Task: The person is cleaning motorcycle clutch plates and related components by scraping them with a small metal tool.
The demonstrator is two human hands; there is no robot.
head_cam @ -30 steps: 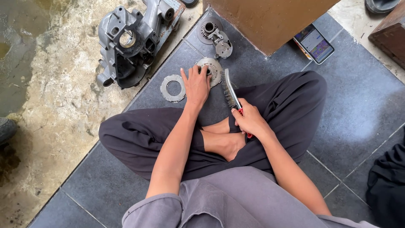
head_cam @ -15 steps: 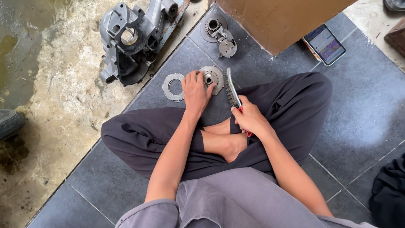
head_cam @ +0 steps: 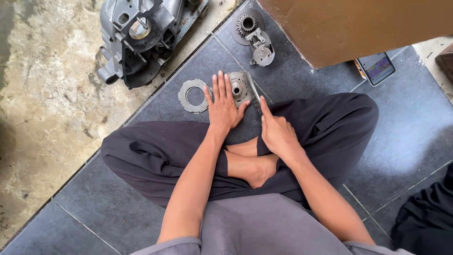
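The round metal disc (head_cam: 238, 88) with a hub in its middle lies on the dark tiled floor (head_cam: 410, 123), just in front of the crossed legs. The left hand (head_cam: 223, 106) rests flat on its left part, the fingers (head_cam: 220, 85) spread and released, closing on nothing. The right hand (head_cam: 277, 132) is just to the right, clenched around a thin brush (head_cam: 253, 89) whose head lies against the right edge of the disc.

A flat metal ring (head_cam: 193, 96) lies left of the disc, just beside the left hand. Farther away are a gear assembly (head_cam: 252, 32) and, to the far left, a big grey engine casing (head_cam: 141, 35), partly on rough concrete.

A brown box (head_cam: 358, 26) fills the far right; just near its edge a phone (head_cam: 376, 67) with a lit screen lies on the tile. Open floor remains to the right of the knee and at the near left. Dark cloth (head_cam: 427, 212) shows at the near right corner.
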